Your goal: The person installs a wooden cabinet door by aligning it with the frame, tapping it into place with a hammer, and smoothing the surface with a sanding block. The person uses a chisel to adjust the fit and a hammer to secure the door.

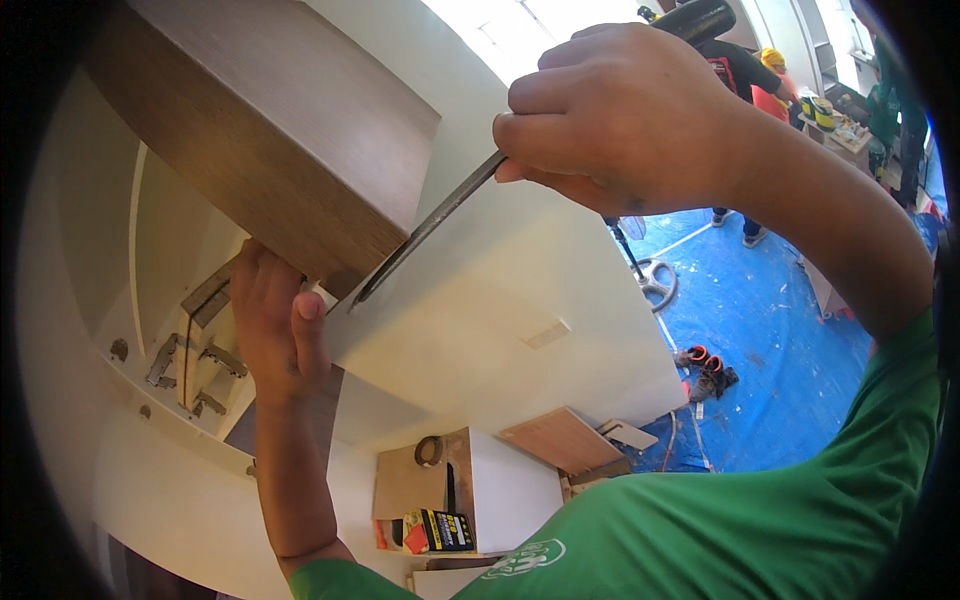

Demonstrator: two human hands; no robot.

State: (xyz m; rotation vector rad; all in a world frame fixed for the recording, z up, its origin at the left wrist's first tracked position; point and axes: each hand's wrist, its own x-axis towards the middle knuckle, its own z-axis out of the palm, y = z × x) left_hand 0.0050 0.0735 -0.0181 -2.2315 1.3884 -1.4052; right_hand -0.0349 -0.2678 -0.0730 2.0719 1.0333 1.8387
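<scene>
Left of the left fingers: metal hinges (pixel 222 358).

Left hand (pixel 268 325): raised, fingers curled up against the lower end of a wood-grain box (pixel 270 150), thumb standing apart. Fingertips out of sight; cannot tell whether they grip or only steady. Box runs up and leftward from these fingers. Looks stiff, fairly heavy, smooth-faced; corners probably chip easily. Likely best supported from beneath the lower edge.

Metal tool (pixel 440 217): slants between the hands, tip just right of the left thumb, shaft beside the box's end; contact uncertain. Seems rigid, light enough for one hand, perhaps slick on bare metal. Dark handle (pixel 700 20) looks the surest hold.

Right hand (pixel 640 120): fingers clenched round the tool, handle jutting out beyond them. Below these fingers, a white panel (pixel 490 340); lower right, shoes (pixel 712 380) on blue sheeting (pixel 785 400).
</scene>
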